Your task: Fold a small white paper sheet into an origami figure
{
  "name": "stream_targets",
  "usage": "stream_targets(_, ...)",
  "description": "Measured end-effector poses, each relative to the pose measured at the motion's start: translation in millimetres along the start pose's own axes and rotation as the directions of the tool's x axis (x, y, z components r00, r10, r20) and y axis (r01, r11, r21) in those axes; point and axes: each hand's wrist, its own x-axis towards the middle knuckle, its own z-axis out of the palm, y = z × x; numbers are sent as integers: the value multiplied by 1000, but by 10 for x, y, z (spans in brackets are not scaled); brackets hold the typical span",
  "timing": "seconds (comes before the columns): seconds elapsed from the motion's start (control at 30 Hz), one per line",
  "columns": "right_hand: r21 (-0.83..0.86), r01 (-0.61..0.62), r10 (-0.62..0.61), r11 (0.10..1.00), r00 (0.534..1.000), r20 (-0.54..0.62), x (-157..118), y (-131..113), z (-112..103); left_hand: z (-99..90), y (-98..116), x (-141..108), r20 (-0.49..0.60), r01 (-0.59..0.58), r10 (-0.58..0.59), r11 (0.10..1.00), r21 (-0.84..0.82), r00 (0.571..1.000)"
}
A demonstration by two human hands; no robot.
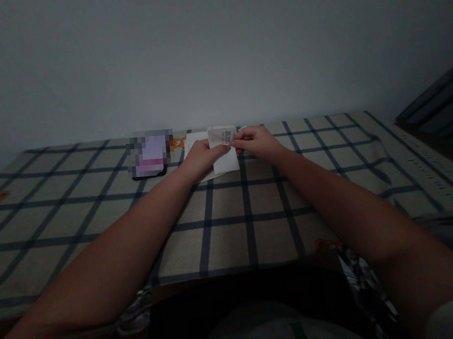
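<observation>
A small white paper packet [226, 162] with dark print near its top is held up between my hands. My left hand [204, 155] grips it from the left, with the thumb across its front. At its right edge, my right hand [256, 140] pinches the packet with thumb and fingertips near the print. Beneath and behind the packet, white paper sheets [193, 141] lie on the checked tablecloth [232, 237]. The far side of the packet and some fingers of my left hand are hidden.
Left of the papers lies a phone [150, 152], its screen blurred by pixelation. A plain wall [217, 50] rises behind the table's far edge. Dark slatted furniture [441, 105] stands at the right.
</observation>
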Motion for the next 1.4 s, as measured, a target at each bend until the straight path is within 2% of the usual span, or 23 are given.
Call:
stream_targets(0.1, -27, 28, -28, 999, 1000, -15, -7, -5, 14, 31, 40, -20, 31, 67, -65, 994, -84, 997)
stream_targets(0.23, -73, 57, -58, 996, 998, 0, -16, -25, -5, 36, 34, -18, 68, 57, -51, 995, -87, 996)
stream_targets(0.5, -254, 193, -169, 948, 979, 112, -37, -35, -85, -10, 50, 6, -2, 82, -82, 990, 119, 997)
stream_targets(0.7, -474, 271, -226, 838, 962, 151, -42, -61, -93, -1, 141, -37, 1, 73, -76, 966, 248, 997)
stream_targets(0.83, -610, 281, -248, 740, 958, 141, -42, -101, -128, 18, 157, -58, -9, 105, -106, 968, 230, 994)
stream_targets(0.93, -653, 282, -258, 703, 957, 135, -39, -102, -172, 22, 154, -70, 10, 103, -108, 973, 206, 994)
stream_targets(1.17, -625, 201, -262, 754, 965, -6, -49, -52, -228, -1, 176, -87, 83, 107, -124, 976, 189, 989)
stream_targets(1.3, -564, 171, -263, 808, 961, -87, -42, -39, -213, -2, 158, -74, 66, 115, -129, 977, 181, 989)
stream_targets(1.4, -446, 124, -221, 886, 960, -173, -21, -24, -205, 8, 110, -53, 32, 107, -114, 978, 180, 993)
